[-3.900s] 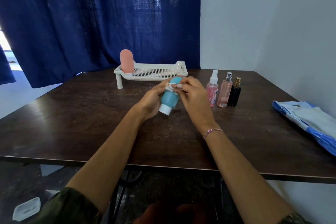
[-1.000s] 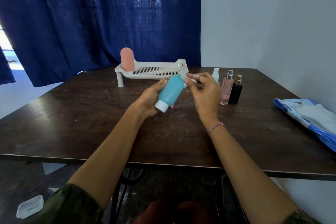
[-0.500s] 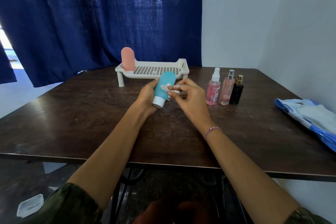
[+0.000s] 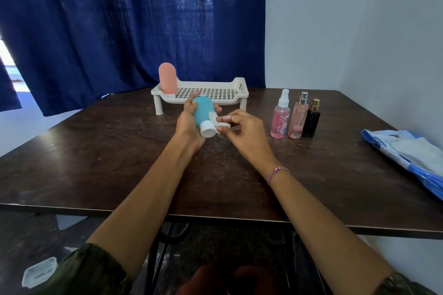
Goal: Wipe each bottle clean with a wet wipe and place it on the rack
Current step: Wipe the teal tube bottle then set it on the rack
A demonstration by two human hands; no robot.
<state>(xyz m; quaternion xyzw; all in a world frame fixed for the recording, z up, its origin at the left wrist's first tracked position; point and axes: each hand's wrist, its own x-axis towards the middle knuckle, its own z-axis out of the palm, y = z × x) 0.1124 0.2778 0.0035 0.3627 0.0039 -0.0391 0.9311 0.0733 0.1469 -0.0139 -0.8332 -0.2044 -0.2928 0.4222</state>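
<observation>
Two-handed work over the table (image 4: 96, 151): my left hand (image 4: 188, 127) curls round the teal bottle (image 4: 203, 111), cap toward me, just in front of the rack (image 4: 211, 98). My right hand (image 4: 247, 130) pinches the wet wipe (image 4: 224, 124) against the bottle near its cap. A pink bottle (image 4: 167, 78) stands on the rack's left end.

The teal bottle (image 4: 203, 110) has swung in the left hand (image 4: 188, 124) from leaning right to leaning slightly left, white cap (image 4: 207, 129) lowest, while the right hand (image 4: 244, 132) has carried the wet wipe (image 4: 217, 120) from the rounded end down to the cap.
</observation>
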